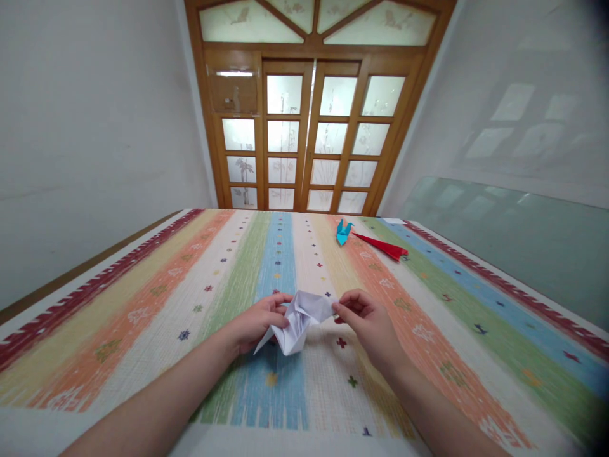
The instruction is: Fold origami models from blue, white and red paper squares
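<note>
The white fold (299, 320) is thin matt paper with sharp creases. The table (143, 330) wears a coarse woven striped cloth, matt. The blue fold (343, 231) and red fold (383, 246) are matt paper. The door (309, 133) is varnished wood with frosted glass.

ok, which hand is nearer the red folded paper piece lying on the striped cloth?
Right. The right hand pinches the white folded paper below and left of the red folded paper piece; the left hand holds the white paper's other side, farther left.
</note>
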Action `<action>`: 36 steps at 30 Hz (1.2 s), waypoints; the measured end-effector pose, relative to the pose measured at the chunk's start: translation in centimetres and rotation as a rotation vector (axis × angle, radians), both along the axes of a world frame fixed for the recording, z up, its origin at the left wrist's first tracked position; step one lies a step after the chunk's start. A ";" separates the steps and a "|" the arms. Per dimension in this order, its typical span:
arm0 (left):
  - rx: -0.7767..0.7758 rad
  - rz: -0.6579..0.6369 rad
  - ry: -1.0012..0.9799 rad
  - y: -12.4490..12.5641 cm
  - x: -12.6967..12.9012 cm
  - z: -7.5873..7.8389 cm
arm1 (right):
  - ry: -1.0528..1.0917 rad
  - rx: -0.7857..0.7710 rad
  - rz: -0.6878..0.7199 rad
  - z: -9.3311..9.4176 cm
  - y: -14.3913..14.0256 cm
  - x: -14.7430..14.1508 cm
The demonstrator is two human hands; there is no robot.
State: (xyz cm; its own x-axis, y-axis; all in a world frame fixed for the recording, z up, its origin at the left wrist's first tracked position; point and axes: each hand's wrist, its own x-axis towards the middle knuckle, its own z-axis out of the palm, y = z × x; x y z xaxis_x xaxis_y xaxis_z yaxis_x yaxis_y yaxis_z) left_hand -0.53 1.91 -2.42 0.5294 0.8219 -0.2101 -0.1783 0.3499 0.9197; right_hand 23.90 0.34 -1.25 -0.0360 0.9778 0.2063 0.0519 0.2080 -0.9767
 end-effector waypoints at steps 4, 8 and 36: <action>-0.009 0.018 0.043 0.4 -0.3 -0.5 | 0.109 -0.022 -0.005 -0.1 0.0 0.0; -0.020 0.031 0.040 0.3 0.1 -0.8 | 0.099 -0.002 0.037 -0.2 -0.4 -0.6; 0.168 -0.141 0.273 -1.8 2.7 -0.7 | -0.110 0.001 0.264 -1.9 -1.4 -3.1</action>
State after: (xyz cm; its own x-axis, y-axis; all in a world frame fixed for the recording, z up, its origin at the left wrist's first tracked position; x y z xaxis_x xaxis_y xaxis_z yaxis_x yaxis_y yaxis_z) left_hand 2.13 0.07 -3.07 0.5828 0.7801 -0.2275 0.1214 0.1932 0.9736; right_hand 20.78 -1.08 -3.20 -0.3118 0.9313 0.1883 0.1015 0.2297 -0.9680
